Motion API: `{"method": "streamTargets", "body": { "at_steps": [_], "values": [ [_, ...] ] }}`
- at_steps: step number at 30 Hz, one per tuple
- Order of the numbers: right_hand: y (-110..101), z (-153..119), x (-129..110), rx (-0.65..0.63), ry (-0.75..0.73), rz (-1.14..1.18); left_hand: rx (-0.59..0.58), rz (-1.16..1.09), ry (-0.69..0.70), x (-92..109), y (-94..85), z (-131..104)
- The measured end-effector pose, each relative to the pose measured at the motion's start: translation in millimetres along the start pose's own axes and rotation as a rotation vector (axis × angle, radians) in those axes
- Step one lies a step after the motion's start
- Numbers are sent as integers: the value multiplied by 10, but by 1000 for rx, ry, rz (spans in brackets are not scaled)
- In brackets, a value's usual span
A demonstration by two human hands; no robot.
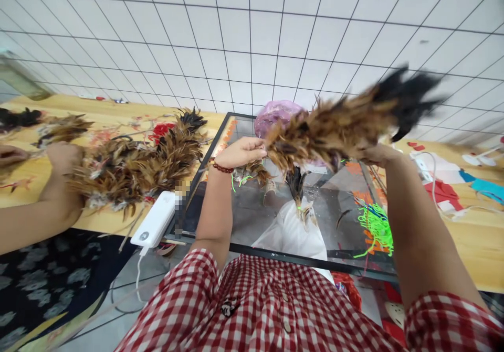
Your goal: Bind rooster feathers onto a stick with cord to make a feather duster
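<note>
A long bundle of brown feathers with a black tuft [334, 129] is raised above the glass-topped frame, its black end blurred at the upper right. My left hand [244, 151] pinches its left end. Under the bundle's right part is my right hand [376, 154], closed against it, fingers partly hidden by feathers. Beneath lie a small dark feather bunch tied with green [297, 187] and, near my left wrist, another brown feather bunch with green ties [250, 173]. Bright green strings [376, 228] are heaped by my right forearm.
At left, a pile of brown feather bundles [137, 168] lies on the wooden table beside a white power bank [154, 221] with a cable. Another person's arm [47, 205] reaches in there. A purple plastic bag [275, 115] sits behind; red cloth [443, 194] lies right. A tiled wall [236, 37] stands behind.
</note>
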State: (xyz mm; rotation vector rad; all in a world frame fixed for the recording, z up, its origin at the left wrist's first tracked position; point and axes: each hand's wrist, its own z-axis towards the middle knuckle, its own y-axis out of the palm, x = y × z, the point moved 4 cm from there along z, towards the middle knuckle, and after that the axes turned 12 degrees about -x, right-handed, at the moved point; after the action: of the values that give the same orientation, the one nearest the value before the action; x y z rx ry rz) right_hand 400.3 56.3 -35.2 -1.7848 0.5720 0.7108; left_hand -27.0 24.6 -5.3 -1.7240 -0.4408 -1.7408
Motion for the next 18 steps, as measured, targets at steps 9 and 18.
{"method": "streamTargets", "body": {
  "at_steps": [9,18],
  "values": [
    [749,-115,-229,-753,118,-126,713,-706,18,90,-68,37],
    [1160,503,-920,79,-396,-384,551,-1038,-11,178,-141,-123]
  ]
}}
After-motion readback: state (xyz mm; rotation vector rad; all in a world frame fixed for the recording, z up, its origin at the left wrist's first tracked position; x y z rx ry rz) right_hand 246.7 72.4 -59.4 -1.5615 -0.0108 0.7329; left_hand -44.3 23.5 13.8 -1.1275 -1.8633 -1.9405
